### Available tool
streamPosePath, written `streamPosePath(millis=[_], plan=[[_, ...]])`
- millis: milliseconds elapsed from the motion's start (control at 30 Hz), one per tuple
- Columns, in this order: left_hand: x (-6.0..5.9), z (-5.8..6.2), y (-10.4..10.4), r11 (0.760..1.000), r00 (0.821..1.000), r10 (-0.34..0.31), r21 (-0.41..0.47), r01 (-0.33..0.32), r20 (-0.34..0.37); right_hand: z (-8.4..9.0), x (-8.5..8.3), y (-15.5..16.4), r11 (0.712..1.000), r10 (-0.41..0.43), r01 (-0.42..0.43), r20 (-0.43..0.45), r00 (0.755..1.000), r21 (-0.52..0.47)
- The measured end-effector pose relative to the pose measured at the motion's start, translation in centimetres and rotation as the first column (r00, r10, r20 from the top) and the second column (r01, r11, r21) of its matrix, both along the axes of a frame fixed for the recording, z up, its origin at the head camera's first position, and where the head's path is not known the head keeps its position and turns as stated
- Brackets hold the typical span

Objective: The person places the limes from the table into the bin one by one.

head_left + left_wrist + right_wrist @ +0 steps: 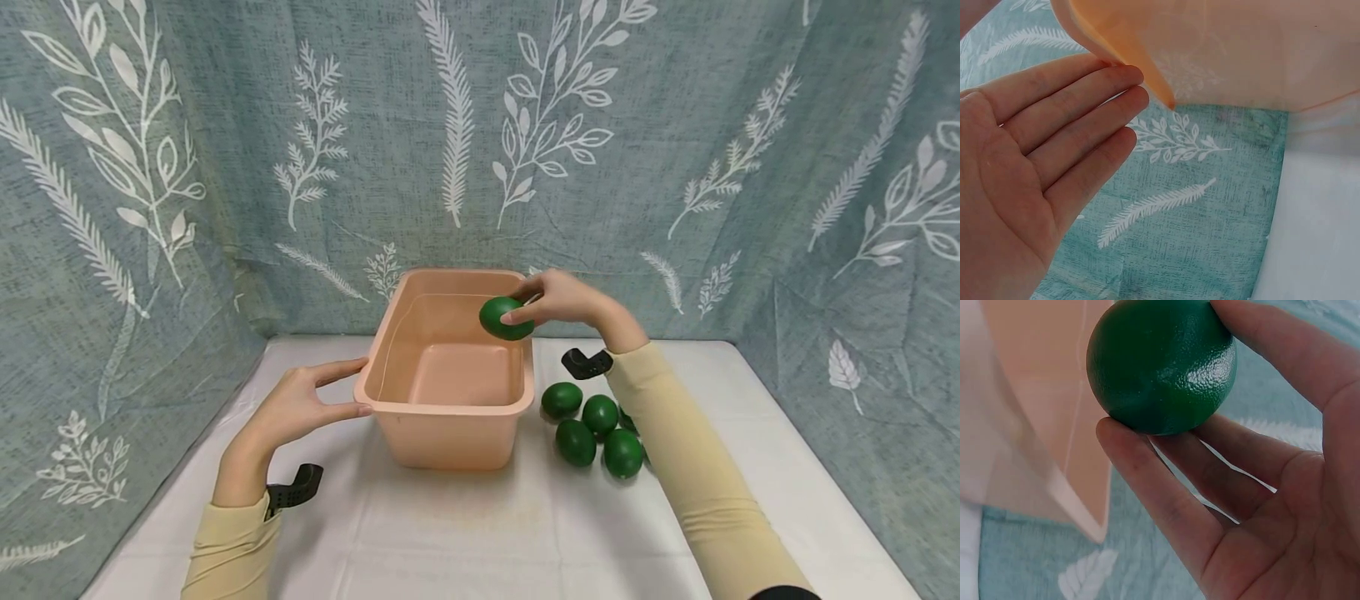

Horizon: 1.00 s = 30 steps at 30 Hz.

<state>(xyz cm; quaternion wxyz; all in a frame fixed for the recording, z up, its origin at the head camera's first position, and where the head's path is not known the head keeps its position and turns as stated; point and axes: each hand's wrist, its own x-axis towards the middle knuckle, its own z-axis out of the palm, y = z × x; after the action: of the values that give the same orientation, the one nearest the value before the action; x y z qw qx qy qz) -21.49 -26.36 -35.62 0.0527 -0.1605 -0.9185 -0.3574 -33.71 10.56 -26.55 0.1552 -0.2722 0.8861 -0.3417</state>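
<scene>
A peach plastic tub [447, 410] stands on the white table, its inside bare in the head view. My right hand [558, 302] pinches a green lime [504, 320] between thumb and fingers, over the tub's right rim. In the right wrist view the lime [1160, 365] has a glossy, dimpled skin, with fingertips against its underside. At the tub's left side my left hand [296, 404] has thumb and fingers spread, their tips at the rim. The left wrist view shows this hand [1054, 144] with straight fingers touching the tub wall.
Several more limes [600, 415] lie clustered on the table right of the tub, partly behind the right forearm. The white table [442, 533] is bounded by a blue-green leaf-patterned cloth [360, 167] at the back and sides. Black cameras [587, 364] sit on both wrists.
</scene>
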Motion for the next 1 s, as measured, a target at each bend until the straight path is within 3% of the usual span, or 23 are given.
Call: streamPosePath(millis=[167,400,1000], plan=[[-0.1,0.0,-0.1,1.000,1.000,-0.007,-0.009,0.007,-0.005,-0.3,-0.2,-1.7,1.000,0.028,-0.028,-0.017,0.999,0.011],[-0.3,0.0,-0.1,1.000,1.000,-0.014,-0.005,0.014,-0.003,-0.8,-0.4,-1.8,0.998,0.070,-0.069,-0.107,0.992,0.014],[-0.3,0.3,0.0,1.000,0.999,-0.022,0.000,0.022,0.023,-1.9,1.8,4.5,0.995,-0.068,0.062,-0.072,0.995,-0.077]])
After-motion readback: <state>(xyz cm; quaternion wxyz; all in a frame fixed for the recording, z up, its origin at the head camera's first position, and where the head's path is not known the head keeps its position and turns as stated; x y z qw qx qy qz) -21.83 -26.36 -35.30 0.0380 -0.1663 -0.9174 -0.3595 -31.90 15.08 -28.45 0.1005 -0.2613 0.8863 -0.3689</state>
